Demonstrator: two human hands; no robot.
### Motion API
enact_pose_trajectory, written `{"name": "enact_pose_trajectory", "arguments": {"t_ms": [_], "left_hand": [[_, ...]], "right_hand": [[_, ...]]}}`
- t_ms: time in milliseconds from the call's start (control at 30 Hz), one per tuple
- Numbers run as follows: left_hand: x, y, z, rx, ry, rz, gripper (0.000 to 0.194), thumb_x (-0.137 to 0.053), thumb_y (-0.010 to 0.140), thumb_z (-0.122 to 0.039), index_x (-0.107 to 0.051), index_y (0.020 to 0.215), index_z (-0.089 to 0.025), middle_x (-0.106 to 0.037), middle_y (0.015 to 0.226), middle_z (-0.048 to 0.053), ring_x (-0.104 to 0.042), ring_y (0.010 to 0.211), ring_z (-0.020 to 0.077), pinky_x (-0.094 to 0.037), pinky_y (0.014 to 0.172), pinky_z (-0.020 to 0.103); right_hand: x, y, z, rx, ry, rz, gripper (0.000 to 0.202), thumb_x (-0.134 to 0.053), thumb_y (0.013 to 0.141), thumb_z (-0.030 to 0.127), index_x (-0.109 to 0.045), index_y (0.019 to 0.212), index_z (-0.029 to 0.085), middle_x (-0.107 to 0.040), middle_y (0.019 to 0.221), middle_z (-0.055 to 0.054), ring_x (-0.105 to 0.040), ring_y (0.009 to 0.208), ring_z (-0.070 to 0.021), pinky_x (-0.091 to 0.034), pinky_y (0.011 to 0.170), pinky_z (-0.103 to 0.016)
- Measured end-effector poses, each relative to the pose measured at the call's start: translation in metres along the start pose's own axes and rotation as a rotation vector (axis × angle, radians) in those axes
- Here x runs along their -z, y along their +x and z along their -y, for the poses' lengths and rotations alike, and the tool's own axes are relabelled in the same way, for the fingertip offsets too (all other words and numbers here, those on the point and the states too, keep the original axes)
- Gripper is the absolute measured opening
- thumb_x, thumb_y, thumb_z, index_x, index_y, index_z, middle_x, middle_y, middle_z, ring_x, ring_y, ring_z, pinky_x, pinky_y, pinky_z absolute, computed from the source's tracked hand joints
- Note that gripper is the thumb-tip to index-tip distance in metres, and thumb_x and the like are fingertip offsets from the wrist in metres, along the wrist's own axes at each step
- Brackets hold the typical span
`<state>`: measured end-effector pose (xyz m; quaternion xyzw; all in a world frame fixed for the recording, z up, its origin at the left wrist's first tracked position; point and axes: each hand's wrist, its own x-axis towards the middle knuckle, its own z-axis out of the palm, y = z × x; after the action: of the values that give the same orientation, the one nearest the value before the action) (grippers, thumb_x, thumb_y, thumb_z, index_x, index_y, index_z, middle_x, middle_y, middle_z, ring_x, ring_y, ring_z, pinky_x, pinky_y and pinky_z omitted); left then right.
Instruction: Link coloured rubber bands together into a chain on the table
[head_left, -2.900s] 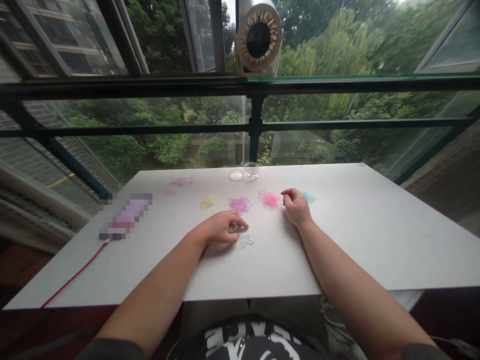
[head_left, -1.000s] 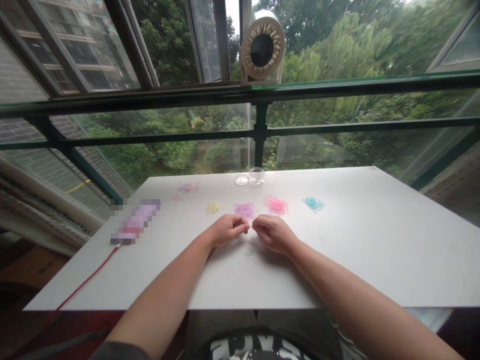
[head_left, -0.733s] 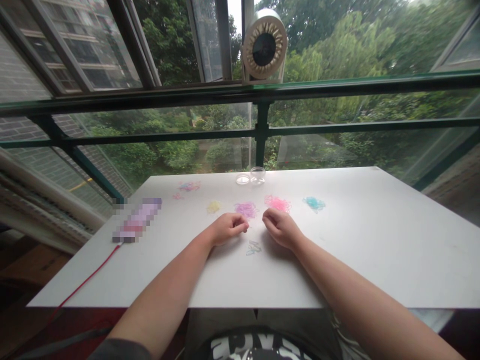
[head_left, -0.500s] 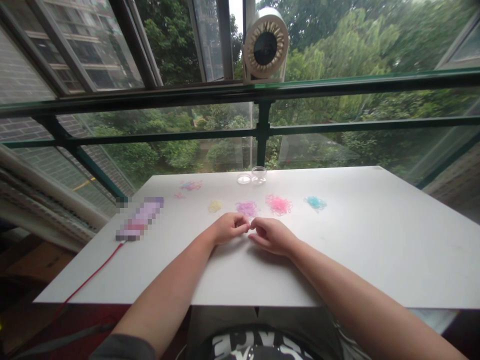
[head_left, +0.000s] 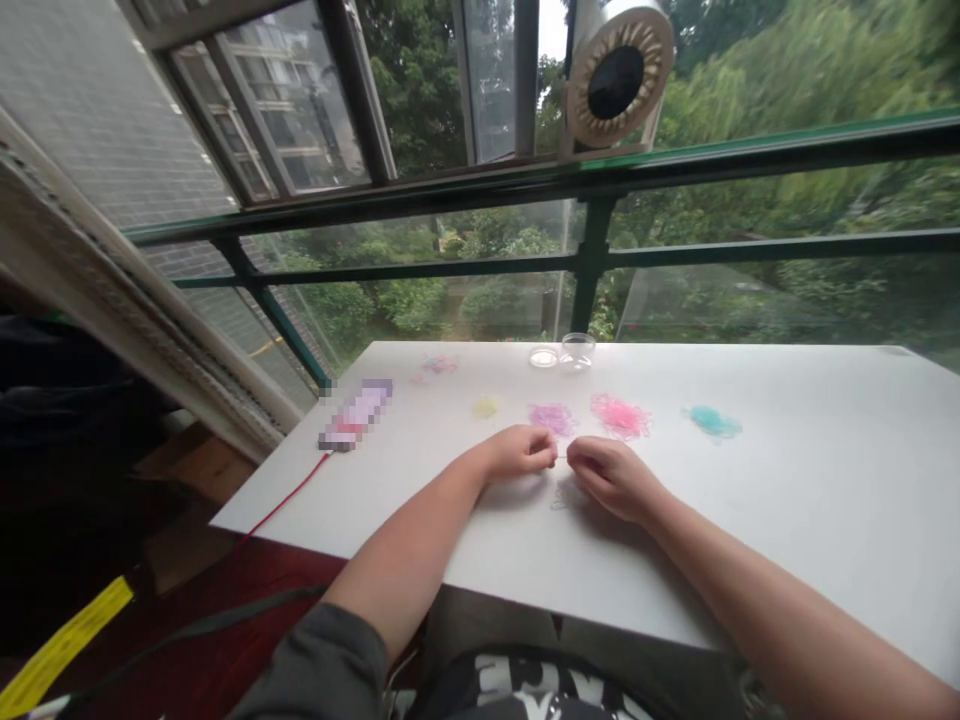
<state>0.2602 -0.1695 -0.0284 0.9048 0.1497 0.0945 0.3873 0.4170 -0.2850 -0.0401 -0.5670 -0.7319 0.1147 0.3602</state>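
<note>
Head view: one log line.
left hand: pinched; right hand: pinched; faint strand: between hands, seemingly held; purple pile: beyond hands; pink pile: right of purple

L forearm (head_left: pixel 427 525) and R forearm (head_left: pixel 772 580) are both reaching fwd and angling inward. L hand (head_left: pixel 519 452) is curling its fingers in, thumb pressing nr the index; R hand (head_left: pixel 611 475) is facing it, fingers bending too, fingertips almost meeting w/ a small gap b/w.
</note>
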Motion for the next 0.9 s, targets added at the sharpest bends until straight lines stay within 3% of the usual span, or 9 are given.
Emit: {"name": "enact_pose_trajectory", "arguments": {"t_ms": [167, 400, 633, 900], "left_hand": [[0.000, 0.000, 0.003, 0.012, -0.041, -0.016, 0.013, -0.045, 0.073, -0.020, -0.055, 0.073, -0.012, -0.058, 0.069, 0.000, -0.046, 0.058, 0.0070, -0.034, 0.055, 0.017], [-0.004, 0.001, 0.002, 0.005, 0.014, -0.023, 0.019, -0.048, 0.075, -0.030, -0.057, 0.074, -0.013, -0.055, 0.063, -0.001, -0.045, 0.057, 0.0074, -0.032, 0.053, 0.018], [-0.003, 0.001, 0.000, -0.010, 0.066, -0.004, 0.017, -0.049, 0.074, -0.028, -0.057, 0.074, -0.013, -0.054, 0.062, -0.002, -0.044, 0.056, 0.0073, -0.031, 0.052, 0.018], [0.002, 0.001, -0.001, -0.022, -0.005, 0.033, 0.018, -0.047, 0.076, -0.028, -0.056, 0.074, -0.013, -0.054, 0.062, -0.002, -0.044, 0.056, 0.0076, -0.033, 0.054, 0.018]], "right_hand": [[0.006, -0.003, -0.010, -0.106, -0.018, -0.125, 0.013, -0.040, 0.076, 0.017, -0.045, 0.064, 0.018, -0.047, 0.058, 0.001, -0.044, 0.055, -0.0120, -0.034, 0.054, -0.023], [-0.004, -0.002, -0.003, -0.082, -0.127, 0.078, 0.013, -0.046, 0.079, 0.029, -0.048, 0.071, 0.019, -0.048, 0.055, 0.002, -0.040, 0.049, -0.0105, -0.030, 0.049, -0.022], [-0.005, 0.000, -0.001, 0.025, -0.125, 0.091, 0.017, -0.041, 0.080, 0.019, -0.047, 0.065, 0.018, -0.048, 0.059, 0.001, -0.043, 0.055, -0.0110, -0.031, 0.054, -0.022], [0.000, 0.001, 0.000, 0.006, -0.070, 0.048, 0.014, -0.043, 0.078, 0.015, -0.049, 0.066, 0.018, -0.049, 0.059, 0.000, -0.044, 0.055, -0.0111, -0.032, 0.055, -0.022]]}}
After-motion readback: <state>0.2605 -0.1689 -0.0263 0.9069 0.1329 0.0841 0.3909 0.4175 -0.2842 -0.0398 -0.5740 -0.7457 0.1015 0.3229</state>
